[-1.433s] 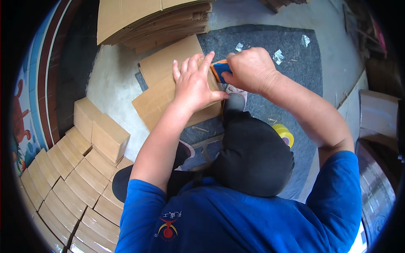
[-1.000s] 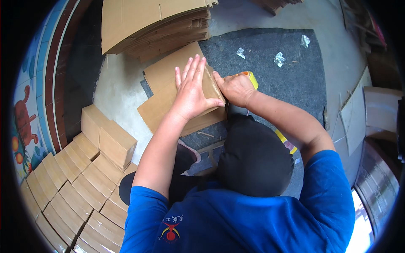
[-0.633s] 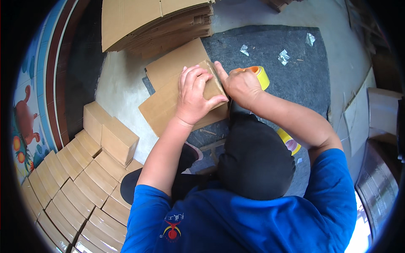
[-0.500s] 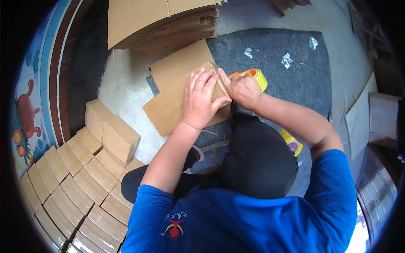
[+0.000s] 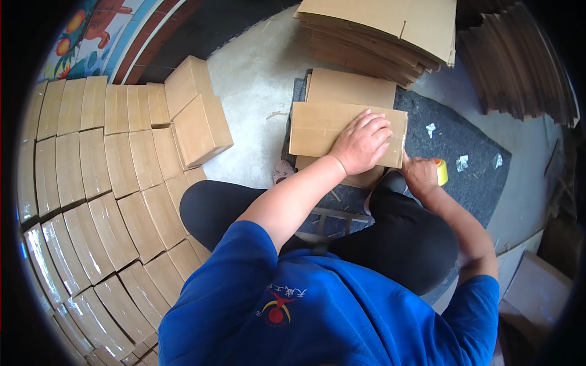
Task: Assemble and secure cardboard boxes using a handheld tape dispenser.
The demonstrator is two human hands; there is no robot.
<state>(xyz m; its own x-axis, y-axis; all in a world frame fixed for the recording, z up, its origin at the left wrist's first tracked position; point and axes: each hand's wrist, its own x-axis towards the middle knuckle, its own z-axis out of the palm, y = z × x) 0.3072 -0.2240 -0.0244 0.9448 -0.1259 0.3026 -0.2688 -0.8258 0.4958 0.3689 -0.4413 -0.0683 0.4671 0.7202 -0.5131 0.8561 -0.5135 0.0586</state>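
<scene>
A brown cardboard box [image 5: 314,129] lies in front of me, its closed top facing up. My left hand [image 5: 363,143] rests on the right part of that top, palm down with the fingers stretched out. At the box's right end is my right hand [image 5: 421,175], its fingers curled round a roll of yellow tape [image 5: 442,172] and one fingertip close to the box edge. Much of the roll is hidden by the hand. Clear tape glints along the box's right end. Behind the box a flat cardboard piece [image 5: 354,85] sticks out.
Rows of finished boxes [image 5: 116,158] fill the left side, with two standing higher [image 5: 201,128]. Stacks of flat cardboard [image 5: 384,21] and more sheets [image 5: 519,67] stand at the back. Several shiny scraps [image 5: 462,162] lie on a dark mat [image 5: 482,137]. My knees frame the work area.
The view has turned, so the box appears further right and lies more level. My left hand stays flat on the box top. The right hand and tape roll are lower beside the box end.
</scene>
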